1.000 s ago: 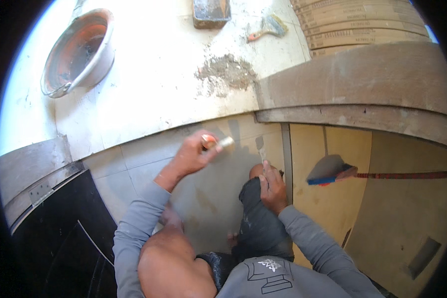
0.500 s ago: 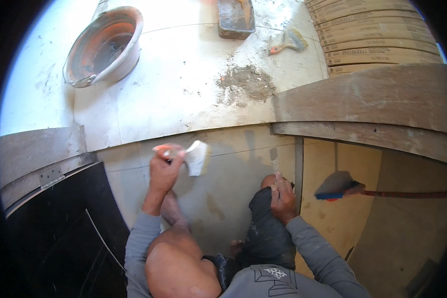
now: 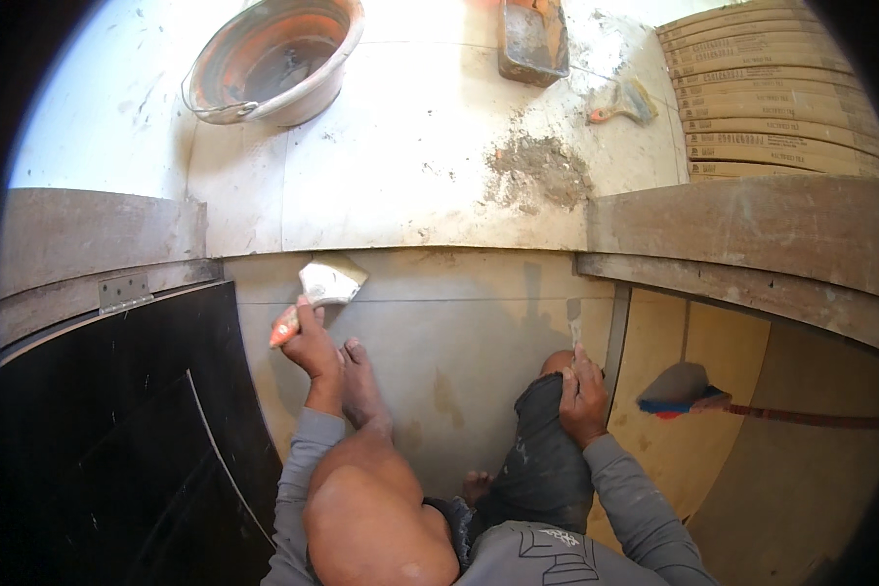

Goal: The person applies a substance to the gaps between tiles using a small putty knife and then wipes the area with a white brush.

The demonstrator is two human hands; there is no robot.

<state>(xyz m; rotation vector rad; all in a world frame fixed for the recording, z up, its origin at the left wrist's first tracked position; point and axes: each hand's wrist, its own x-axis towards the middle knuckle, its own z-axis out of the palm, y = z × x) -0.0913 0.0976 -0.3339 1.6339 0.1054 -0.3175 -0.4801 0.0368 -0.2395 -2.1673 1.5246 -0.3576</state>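
Observation:
My left hand point(image 3: 313, 350) is closed on the orange handle of a wide brush point(image 3: 330, 281). The brush's pale head points away from me, over the floor tiles just short of the doorway's raised edge. Resting by my right knee, my right hand point(image 3: 584, 398) grips a narrow putty knife point(image 3: 574, 317), its flat blade pointing forward. Beyond the raised edge a heap of grey debris point(image 3: 535, 174) is spread on the lighter floor.
A dirty bucket point(image 3: 288, 73) stands at the far left. Farther back are a grimy tray point(image 3: 534, 44), a second brush point(image 3: 623, 104) and stacked cardboard boxes point(image 3: 781, 98). Wooden door frame boards point(image 3: 742, 227) flank the opening. A black door panel point(image 3: 127, 410) is at left, a broom point(image 3: 684, 389) at right.
My left hand has turned the brush, so its head swings from pointing right to pointing away from me. My right hand keeps its hold by the knee. The whole view has shifted.

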